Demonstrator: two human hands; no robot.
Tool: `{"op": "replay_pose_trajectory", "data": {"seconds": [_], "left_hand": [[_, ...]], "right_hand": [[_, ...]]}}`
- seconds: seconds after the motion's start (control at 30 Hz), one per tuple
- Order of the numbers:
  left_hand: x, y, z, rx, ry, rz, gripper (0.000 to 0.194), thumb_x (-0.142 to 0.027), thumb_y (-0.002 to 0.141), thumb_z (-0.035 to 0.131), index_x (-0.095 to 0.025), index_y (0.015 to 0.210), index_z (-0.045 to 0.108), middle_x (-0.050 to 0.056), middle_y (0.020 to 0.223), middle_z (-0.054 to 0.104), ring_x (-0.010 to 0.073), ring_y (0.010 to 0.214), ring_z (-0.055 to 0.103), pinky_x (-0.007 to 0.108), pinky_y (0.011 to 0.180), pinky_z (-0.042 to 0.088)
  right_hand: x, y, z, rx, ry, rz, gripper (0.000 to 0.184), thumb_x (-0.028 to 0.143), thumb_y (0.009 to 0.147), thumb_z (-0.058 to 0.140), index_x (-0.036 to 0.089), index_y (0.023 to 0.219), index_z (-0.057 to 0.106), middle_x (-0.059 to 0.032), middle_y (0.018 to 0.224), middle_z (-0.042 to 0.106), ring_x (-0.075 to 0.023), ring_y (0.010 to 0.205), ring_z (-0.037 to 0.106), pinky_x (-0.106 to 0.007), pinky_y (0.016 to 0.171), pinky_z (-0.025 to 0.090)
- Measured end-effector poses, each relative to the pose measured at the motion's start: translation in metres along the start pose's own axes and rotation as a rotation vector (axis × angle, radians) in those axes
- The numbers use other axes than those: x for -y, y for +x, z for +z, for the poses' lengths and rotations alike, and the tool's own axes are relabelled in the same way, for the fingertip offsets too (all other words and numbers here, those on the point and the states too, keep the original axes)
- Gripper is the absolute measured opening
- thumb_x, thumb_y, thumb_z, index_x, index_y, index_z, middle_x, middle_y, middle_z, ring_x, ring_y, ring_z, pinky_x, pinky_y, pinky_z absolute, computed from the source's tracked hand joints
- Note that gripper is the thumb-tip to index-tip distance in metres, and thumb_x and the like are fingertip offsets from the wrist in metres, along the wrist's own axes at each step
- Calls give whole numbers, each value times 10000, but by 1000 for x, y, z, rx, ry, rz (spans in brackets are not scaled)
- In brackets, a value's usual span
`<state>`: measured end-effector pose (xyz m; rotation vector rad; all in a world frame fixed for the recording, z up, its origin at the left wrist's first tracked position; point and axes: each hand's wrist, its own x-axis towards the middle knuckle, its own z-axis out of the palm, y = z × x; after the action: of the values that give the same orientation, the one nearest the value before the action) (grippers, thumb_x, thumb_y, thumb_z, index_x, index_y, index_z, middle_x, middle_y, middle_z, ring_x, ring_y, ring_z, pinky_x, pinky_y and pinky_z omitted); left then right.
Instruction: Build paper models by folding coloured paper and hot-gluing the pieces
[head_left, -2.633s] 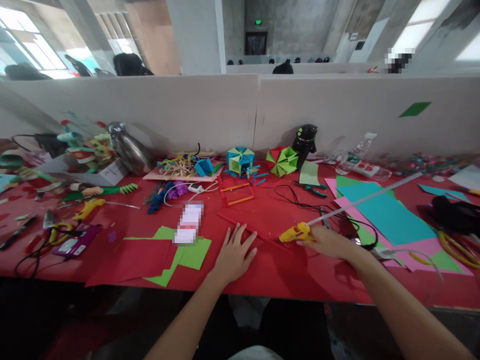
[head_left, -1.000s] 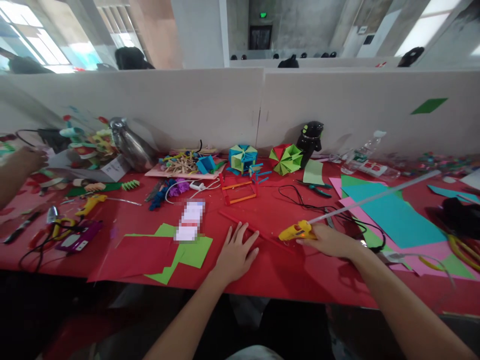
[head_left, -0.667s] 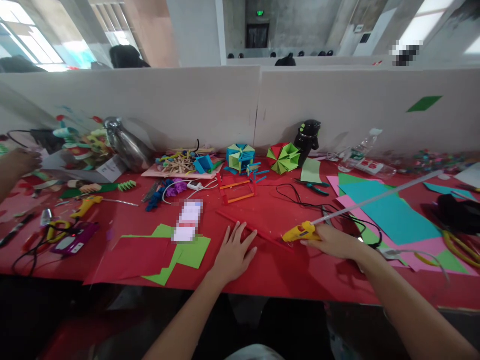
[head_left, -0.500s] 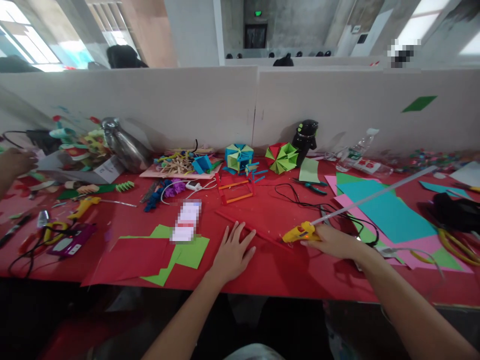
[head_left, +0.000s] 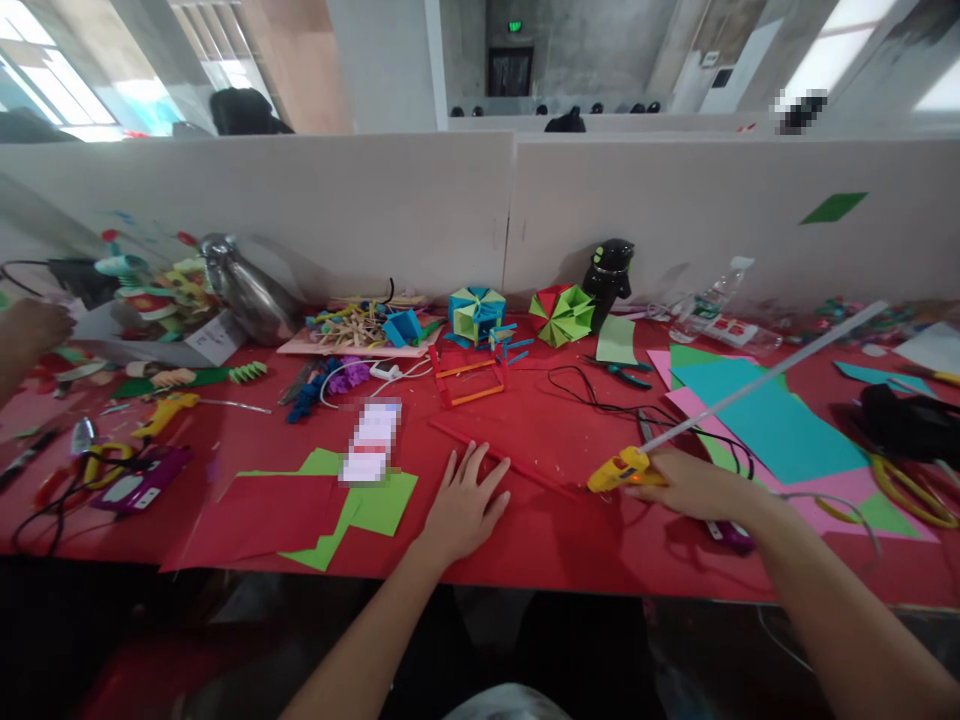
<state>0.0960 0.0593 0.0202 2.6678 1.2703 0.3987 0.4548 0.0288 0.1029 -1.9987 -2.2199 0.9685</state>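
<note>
My left hand lies with fingers spread over a thin red paper strip on the red table. The strip runs diagonally, its right end beside the nozzle of a yellow hot glue gun. My right hand is wrapped round that gun's handle. A long clear glue stick sticks out of the gun's back, slanting up to the right. Behind my left hand stands a small frame of red and orange strips. Red paper sheets and green ones lie left of it.
A phone lies beyond the green sheets. Blue and pink papers spread at right, near pliers and black cables. Folded paper models, a black bottle and a metal jug stand behind. Another person's hand shows at far left.
My right hand has drawn the glue gun rightward along the strip to its right end, and the glue stick tilts up more. My left hand stays on the strip. Another person's hand has come in at left.
</note>
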Motion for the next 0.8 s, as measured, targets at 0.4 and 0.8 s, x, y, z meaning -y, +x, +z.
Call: {"op": "replay_pose_trajectory", "data": {"seconds": [0.4, 0.8], "left_hand": [[-2, -3, 0, 2, 15, -14, 520, -425, 1007, 470, -335, 1514, 403, 98, 1595, 335, 300, 1515, 235, 563, 1218, 249], [-1, -4, 2, 20, -12, -23, 527, -454, 1004, 471, -319, 1509, 408, 109, 1607, 326, 307, 1517, 240, 573, 1217, 235]], "right_hand": [[87, 105, 2, -269, 277, -270, 402, 474, 865, 631, 187, 1141, 685, -56, 944, 739, -217, 822, 663, -335, 777, 532], [146, 182, 49, -170, 181, -288, 433, 437, 869, 649, 172, 1211, 665, -131, 1139, 736, -293, 1034, 692, -389, 910, 523]]}}
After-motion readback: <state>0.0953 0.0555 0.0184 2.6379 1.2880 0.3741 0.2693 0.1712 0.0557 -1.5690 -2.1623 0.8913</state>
